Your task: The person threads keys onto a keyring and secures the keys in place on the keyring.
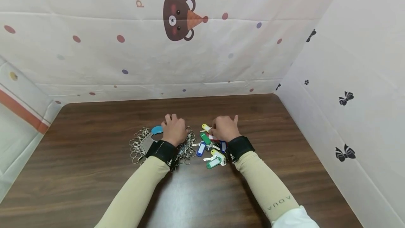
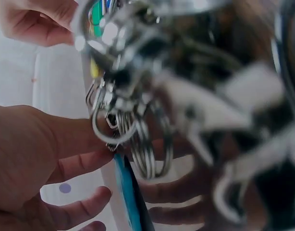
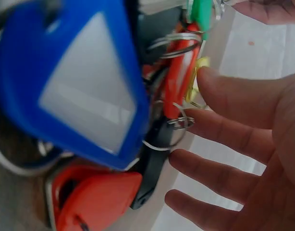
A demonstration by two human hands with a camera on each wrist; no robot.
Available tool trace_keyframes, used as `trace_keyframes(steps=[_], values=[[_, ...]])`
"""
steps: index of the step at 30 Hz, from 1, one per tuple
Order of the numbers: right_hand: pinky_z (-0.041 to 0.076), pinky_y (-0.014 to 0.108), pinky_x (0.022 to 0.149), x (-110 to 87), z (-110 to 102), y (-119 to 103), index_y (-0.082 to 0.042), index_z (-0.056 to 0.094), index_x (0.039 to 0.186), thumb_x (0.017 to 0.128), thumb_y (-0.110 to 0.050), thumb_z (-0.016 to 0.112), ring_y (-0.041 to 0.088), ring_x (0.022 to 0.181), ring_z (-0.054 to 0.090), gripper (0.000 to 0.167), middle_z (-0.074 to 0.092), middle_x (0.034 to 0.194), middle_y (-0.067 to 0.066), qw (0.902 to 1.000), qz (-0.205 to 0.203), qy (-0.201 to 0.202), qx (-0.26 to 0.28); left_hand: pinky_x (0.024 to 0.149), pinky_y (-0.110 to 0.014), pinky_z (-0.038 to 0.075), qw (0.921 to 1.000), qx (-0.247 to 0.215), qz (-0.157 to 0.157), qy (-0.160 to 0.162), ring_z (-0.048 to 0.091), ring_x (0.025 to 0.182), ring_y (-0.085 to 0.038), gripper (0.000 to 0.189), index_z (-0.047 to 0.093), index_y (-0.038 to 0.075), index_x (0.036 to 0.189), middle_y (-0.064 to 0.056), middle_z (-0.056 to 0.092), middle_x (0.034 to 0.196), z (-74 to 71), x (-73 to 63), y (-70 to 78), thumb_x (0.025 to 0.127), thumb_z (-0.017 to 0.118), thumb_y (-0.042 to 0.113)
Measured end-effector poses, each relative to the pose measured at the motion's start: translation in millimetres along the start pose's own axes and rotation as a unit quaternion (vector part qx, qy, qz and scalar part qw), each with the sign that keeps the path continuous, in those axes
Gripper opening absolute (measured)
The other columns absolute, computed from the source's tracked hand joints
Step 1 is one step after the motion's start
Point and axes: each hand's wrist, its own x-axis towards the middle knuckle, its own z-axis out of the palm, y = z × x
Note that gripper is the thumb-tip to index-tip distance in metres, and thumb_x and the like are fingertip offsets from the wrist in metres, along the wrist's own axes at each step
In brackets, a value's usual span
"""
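My left hand (image 1: pixel 174 130) is over a pile of metal key rings and clasps (image 1: pixel 139 146). In the left wrist view its thumb and index finger pinch at a key ring (image 2: pixel 100 127), while the other fingers are spread apart. A flat blue piece (image 1: pixel 157 130) sits beside that hand, and its thin edge shows below the rings. My right hand (image 1: pixel 226 128) reaches over a pile of keys with coloured tags. Its loosely bent fingers are close to a red key tag (image 3: pixel 178 77) and a yellow key tag (image 1: pixel 206 127), with the thumb apart from the fingertips.
Green key tags (image 1: pixel 214 163) and a blue key tag (image 1: pixel 201 149) lie nearer me, among silver keys (image 1: pixel 210 158). A flat grey piece (image 1: pixel 147 143) lies among the rings. The brown wooden table (image 1: pixel 95 171) meets a patterned wall covering (image 1: pixel 145 59) at the back and sides.
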Motion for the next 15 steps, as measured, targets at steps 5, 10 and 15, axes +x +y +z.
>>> trace_keyframes(steps=[5, 10, 15], values=[[0.019, 0.078, 0.121, 0.0, 0, 1, -0.015, 0.078, 0.082, 0.093, -0.021, 0.077, 0.027, 0.098, 0.07, 0.013, 0.075, 0.088, 0.001, 0.9999, -0.009, 0.013, -0.004, 0.1, -0.058, 0.042, 0.9998, -0.018, 0.01, -0.005, 0.041, 0.127, -0.041, 0.018, 0.074, 0.004, 0.089, -0.022, 0.059, 0.125, 5.4, 3.0, 1.0, 0.097, 0.072, 0.02], [0.021, 0.078, 0.12, -4.6, 0, 2, -0.015, 0.078, 0.079, 0.093, -0.016, 0.073, 0.027, 0.096, 0.071, 0.015, 0.075, 0.087, 0.002, 0.9996, -0.019, 0.021, 0.007, 0.089, -0.049, 0.04, 0.9949, -0.095, 0.035, 0.005, 0.049, 0.115, -0.036, 0.021, 0.068, 0.009, 0.073, -0.011, 0.066, 0.1, 10.4, 1.1, -6.3, 0.094, 0.07, 0.011], [0.02, 0.078, 0.121, -11.1, -5, 1, -0.014, 0.08, 0.088, 0.094, -0.016, 0.073, 0.03, 0.105, 0.071, 0.01, 0.078, 0.099, 0.004, 0.9979, -0.029, 0.035, 0.047, 0.074, -0.036, 0.048, 0.9813, -0.187, 0.043, 0.017, 0.06, 0.087, -0.026, 0.012, 0.066, 0.008, 0.081, -0.007, 0.067, 0.084, 12.9, 0.1, -14.6, 0.093, 0.07, 0.007]])
